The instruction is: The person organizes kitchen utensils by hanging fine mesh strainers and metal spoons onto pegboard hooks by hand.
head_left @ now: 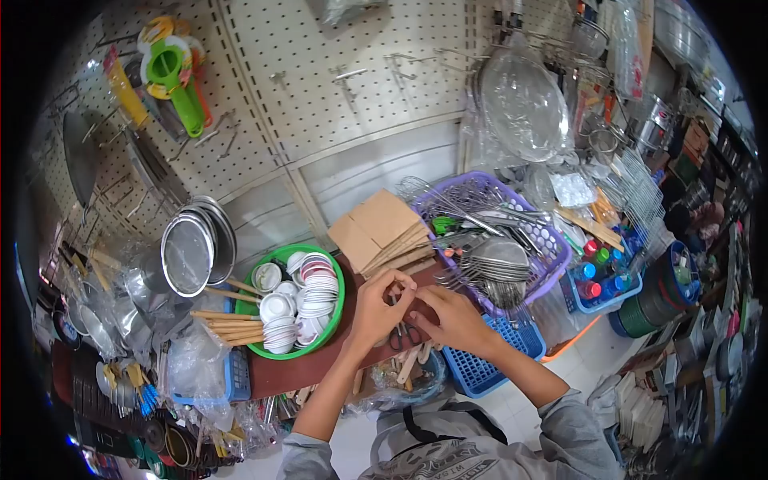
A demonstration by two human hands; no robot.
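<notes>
My left hand and my right hand meet over the brown table, fingertips pinched close together. Whatever is between the fingertips is too small to make out. Below them, partly covered, lies a pair of dark-handled scissors. Just beyond my left hand is a stack of brown cardboard pieces. To the left stands a green basin holding many small white bowls. Near my right hand, a purple basket holds whisks and metal utensils, with a bundle of metal ladles or spoons on its near side.
A blue basket stands below my right forearm. Wooden-handled strainers lean at the left. Another blue basket holds coloured-cap bottles at the right. A pegboard with hooks rises behind, with a large bagged strainer hanging there.
</notes>
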